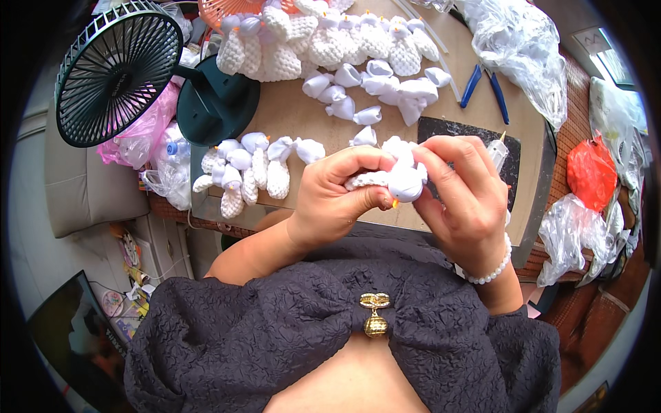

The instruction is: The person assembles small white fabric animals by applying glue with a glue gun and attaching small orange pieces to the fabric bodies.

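Above the table's near edge, my left hand (343, 188) pinches a small white fabric doll (405, 183) with a smooth round head, an orange beak and a textured body part. My right hand (459, 188) has its thumb and fingers on the doll's right side, gripping it too. The beak points down towards me. To the left lies a group of similar white dolls (250, 165). Several smooth white fabric pieces (343, 108) are spread beyond my hands, and a row of textured white dolls (330, 44) stretches along the far side.
A dark green fan (121, 77) stands at the left. Blue-handled pliers (498, 98), a black mat (511, 170) and a pointed-tip bottle (497, 152) lie on the right of the table (279, 111). Clear plastic bags (521, 46) are heaped at the far right; a red bag (592, 173) lies beyond the table.
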Demonstrator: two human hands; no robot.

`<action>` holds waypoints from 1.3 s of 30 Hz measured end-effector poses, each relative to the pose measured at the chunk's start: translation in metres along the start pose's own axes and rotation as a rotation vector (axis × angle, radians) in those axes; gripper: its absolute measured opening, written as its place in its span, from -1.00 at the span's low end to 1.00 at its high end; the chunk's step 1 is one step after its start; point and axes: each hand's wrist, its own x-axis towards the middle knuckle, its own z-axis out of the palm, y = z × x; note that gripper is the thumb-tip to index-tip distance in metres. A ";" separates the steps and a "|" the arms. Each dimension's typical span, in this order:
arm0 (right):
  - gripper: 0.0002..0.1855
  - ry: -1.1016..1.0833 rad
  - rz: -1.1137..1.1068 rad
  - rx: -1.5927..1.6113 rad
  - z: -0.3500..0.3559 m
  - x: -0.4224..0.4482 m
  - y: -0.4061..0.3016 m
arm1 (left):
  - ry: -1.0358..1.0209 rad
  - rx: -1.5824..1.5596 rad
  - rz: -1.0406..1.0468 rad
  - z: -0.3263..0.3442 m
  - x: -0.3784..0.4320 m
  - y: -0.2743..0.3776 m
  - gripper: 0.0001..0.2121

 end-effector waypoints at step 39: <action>-0.77 0.130 0.130 0.180 0.026 -0.015 0.001 | 0.061 -0.140 0.098 0.004 -0.003 -0.014 -0.74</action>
